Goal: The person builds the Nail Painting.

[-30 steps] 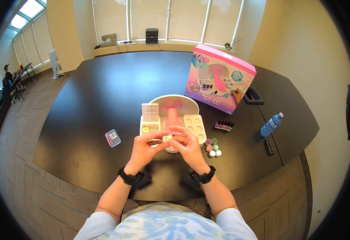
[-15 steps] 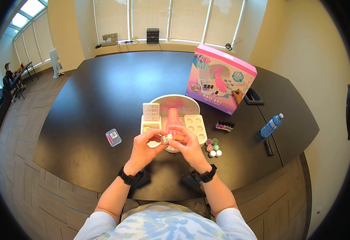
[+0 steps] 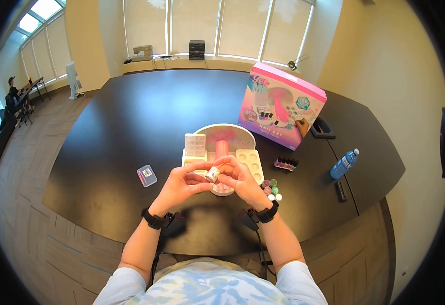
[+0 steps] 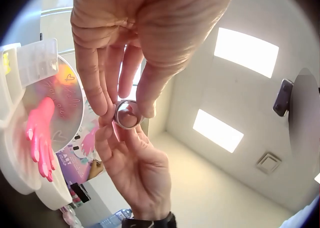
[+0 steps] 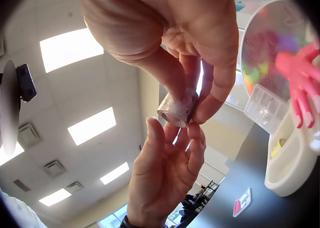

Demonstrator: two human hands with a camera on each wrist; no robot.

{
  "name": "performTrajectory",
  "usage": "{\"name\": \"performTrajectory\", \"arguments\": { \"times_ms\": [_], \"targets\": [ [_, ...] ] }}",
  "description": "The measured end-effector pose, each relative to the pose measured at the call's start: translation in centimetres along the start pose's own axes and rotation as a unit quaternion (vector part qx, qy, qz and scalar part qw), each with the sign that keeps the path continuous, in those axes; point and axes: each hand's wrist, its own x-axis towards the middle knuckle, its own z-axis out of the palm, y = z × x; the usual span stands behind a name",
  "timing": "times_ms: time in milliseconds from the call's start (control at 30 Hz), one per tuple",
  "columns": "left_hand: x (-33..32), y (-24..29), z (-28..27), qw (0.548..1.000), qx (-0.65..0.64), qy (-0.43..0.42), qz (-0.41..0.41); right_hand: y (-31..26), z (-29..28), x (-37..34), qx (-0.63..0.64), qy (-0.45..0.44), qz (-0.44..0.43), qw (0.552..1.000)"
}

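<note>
A small hollow roll (image 3: 212,175) with a whitish, printed outside is held up between both hands, over the front of a white nail-art stand (image 3: 221,192). The right hand (image 3: 240,180) pinches it between thumb and fingers. From the other side, the left hand (image 3: 182,184) holds its edge with thumb and fingertips. One round end of the roll (image 4: 128,115) faces the left wrist camera and looks shiny inside. In the right wrist view the open end of the roll (image 5: 175,112) tilts downward. Behind the hands stands a pink model hand (image 3: 222,148), partly hidden.
The stand has a clear lidded compartment (image 3: 195,145) and a tray with round wells (image 3: 250,163). To the right are several small pots (image 3: 267,190), nail polish bottles (image 3: 286,164) and a water bottle (image 3: 345,163). A product box (image 3: 283,108) stands behind; a clear case (image 3: 147,176) lies left.
The roll has turned and tilted between the fingers, so more of its printed side and end shows. The left wrist has shifted slightly left. The head view has tipped slightly.
</note>
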Motion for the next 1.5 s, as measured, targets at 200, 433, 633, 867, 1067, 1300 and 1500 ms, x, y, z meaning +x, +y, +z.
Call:
{"name": "performTrajectory", "arguments": {
  "times_ms": [200, 433, 633, 867, 1067, 1300, 1500],
  "targets": [
    [0.1, -0.5, -0.6, 0.999, -0.032, 0.002, 0.003, -0.2, 0.0, 0.4, -0.028, -0.008, 0.013, 1.0],
    [1.3, -0.8, -1.3, 0.999, 0.008, 0.026, 0.035, 1.1, 0.0, 1.9, -0.069, 0.033, -0.03, 0.997],
    [5.7, -3.9, -3.7, 0.998, 0.047, 0.04, -0.002, 3.9, -0.7, 5.8, -0.185, 0.095, -0.02, 0.978],
    [7.6, -8.3, -4.2, 0.976, 0.214, 0.032, -0.008, 4.6, -0.6, 7.6, -0.247, 0.113, 0.097, 0.957],
    [7.1, -9.8, -3.9, 0.972, 0.233, 0.028, 0.029, 4.7, -0.4, 8.3, -0.308, 0.101, 0.152, 0.934],
    [7.0, -9.4, -4.0, 0.937, 0.343, 0.026, 0.058, 5.5, -0.1, 9.0, -0.375, 0.104, 0.156, 0.908],
    [7.4, -9.4, -4.5, 0.934, 0.351, -0.023, 0.068, 6.5, -1.0, 9.0, -0.49, 0.124, 0.01, 0.863]
  ]
}}
